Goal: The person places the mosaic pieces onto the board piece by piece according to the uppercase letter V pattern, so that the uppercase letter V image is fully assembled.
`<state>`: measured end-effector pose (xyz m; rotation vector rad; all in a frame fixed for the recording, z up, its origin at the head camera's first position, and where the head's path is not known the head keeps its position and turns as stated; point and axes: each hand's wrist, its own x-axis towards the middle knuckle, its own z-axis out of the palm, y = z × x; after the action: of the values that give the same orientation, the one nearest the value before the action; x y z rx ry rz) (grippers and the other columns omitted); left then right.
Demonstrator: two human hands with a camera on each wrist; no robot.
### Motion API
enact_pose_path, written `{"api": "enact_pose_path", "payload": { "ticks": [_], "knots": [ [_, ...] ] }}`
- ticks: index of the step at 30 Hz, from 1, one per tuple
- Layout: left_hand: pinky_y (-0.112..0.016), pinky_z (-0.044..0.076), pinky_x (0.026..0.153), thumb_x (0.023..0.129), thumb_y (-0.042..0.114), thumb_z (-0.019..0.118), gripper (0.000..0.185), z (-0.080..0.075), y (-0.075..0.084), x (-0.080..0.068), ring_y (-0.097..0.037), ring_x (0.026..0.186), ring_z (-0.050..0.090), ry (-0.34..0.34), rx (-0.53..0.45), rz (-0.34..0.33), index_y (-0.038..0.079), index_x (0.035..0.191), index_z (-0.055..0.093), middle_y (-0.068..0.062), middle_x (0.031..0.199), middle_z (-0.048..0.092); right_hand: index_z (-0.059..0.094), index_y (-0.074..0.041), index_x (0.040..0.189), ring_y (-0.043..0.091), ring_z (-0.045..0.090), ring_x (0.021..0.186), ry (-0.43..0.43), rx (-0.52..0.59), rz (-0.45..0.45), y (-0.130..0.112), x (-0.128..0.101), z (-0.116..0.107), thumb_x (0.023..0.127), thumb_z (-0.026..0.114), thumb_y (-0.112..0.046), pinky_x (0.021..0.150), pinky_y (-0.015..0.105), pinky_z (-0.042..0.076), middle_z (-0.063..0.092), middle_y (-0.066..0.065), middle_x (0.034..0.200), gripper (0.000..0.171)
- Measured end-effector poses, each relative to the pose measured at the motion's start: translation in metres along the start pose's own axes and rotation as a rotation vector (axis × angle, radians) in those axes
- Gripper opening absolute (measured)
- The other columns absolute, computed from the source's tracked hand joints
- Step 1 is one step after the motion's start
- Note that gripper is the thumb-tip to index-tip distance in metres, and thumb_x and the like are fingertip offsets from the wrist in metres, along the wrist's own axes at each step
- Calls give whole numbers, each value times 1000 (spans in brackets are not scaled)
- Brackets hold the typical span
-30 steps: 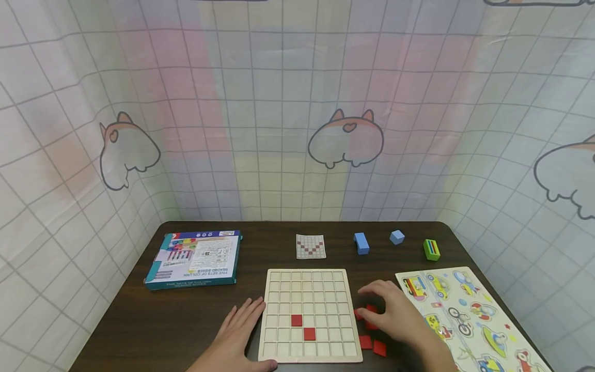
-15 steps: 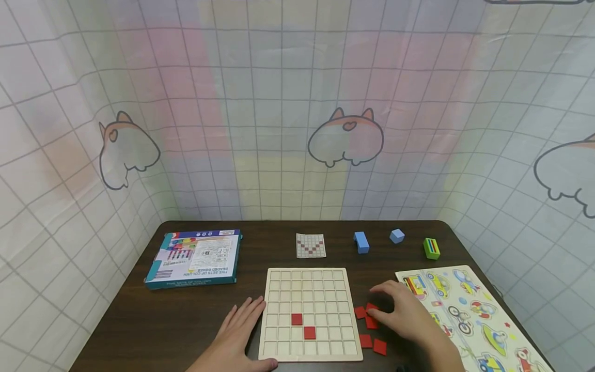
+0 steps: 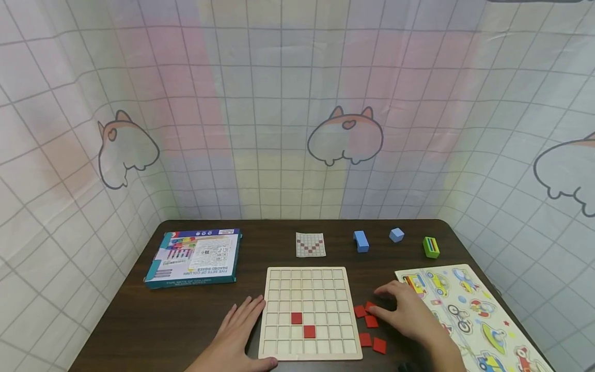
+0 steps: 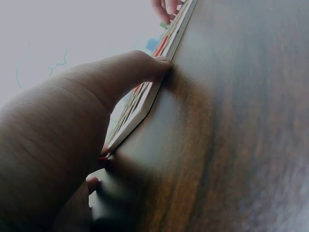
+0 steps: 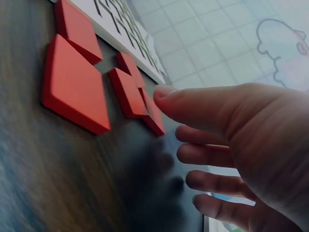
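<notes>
A pale wooden grid board point(image 3: 284, 289) lies near the table's front edge, with two red tiles point(image 3: 296, 318) set in its lower rows. Several loose red tiles point(image 3: 372, 321) lie on the table just right of the board, seen close up as red tiles point(image 5: 72, 87) in the right wrist view. My right hand point(image 3: 409, 312) hovers over them with relaxed fingers. Its thumb point(image 5: 166, 94) reaches to the topmost tile, and nothing is pinched. My left hand point(image 3: 237, 333) lies flat on the table by the board's left edge, its thumb point(image 4: 154, 65) against the board's side point(image 4: 145, 104).
A blue game box point(image 3: 195, 257) lies at back left. A small pattern card point(image 3: 310, 245), two blue blocks point(image 3: 361, 242), point(image 3: 396, 235) and a green striped block point(image 3: 431, 247) sit along the back. A vehicle puzzle board point(image 3: 469, 310) lies on the right. Curtain walls enclose the table.
My right hand has slid right, off the loose red tiles, uncovering more of them. The left hand and the board have not moved.
</notes>
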<state>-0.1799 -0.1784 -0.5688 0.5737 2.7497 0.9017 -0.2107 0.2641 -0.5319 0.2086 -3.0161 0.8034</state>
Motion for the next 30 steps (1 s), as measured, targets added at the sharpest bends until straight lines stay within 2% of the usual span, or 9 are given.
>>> {"api": "enact_pose_path", "payload": {
  "ticks": [11, 18, 30],
  "knots": [
    [-78, 10, 136, 80, 82, 82, 130, -1, 1, 0, -46, 172, 20, -12, -11, -8, 12, 176, 32, -12, 184, 30, 84, -27, 103, 10, 61, 100, 9, -26, 15, -4, 6, 9, 90, 94, -37, 93, 41, 59, 70, -12, 101, 20],
    [-78, 10, 136, 80, 83, 82, 130, -1, 1, 0, -45, 172, 20, -23, -14, -19, 13, 176, 31, -10, 184, 30, 84, -23, 98, 10, 59, 93, 32, -83, -24, -14, 5, 8, 87, 93, -31, 85, 40, 58, 70, -11, 96, 16],
    [-78, 11, 135, 80, 83, 82, 129, 1, -2, 1, -46, 172, 20, -12, -9, -4, 12, 176, 31, -11, 184, 30, 83, -21, 95, 10, 59, 88, 21, -139, -19, -23, 7, 10, 83, 93, -28, 84, 40, 60, 70, -9, 96, 17]
  ]
}}
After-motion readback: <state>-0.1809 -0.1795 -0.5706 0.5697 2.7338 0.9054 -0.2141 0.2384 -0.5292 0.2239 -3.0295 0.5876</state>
